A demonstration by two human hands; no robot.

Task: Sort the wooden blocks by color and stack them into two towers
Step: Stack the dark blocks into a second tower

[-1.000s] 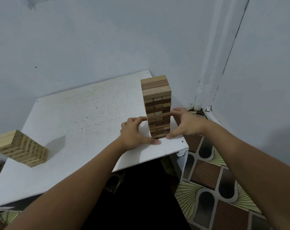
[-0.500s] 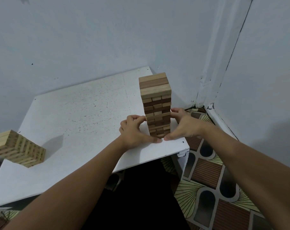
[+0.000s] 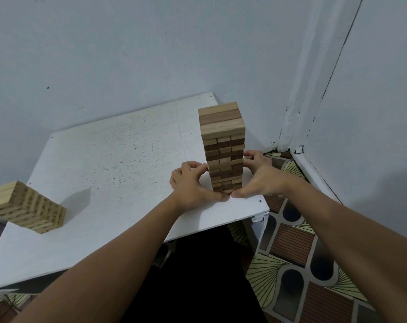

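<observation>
Left hand [image 3: 193, 183] and right hand [image 3: 260, 177], fingers curled, clasp the mixed tower [image 3: 222, 148] near its base; uneven squeeze may topple it.

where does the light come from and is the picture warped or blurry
Head view: the short light-wood block stack casts a soft shadow rightward on the white table, so light comes from the left; wide-angle bending curves the wall corner; the tall mixed-colour block tower looks sharp.

Upright mixed tower [image 3: 222, 145]; pale stack [image 3: 27, 207], perhaps leaning.
</observation>
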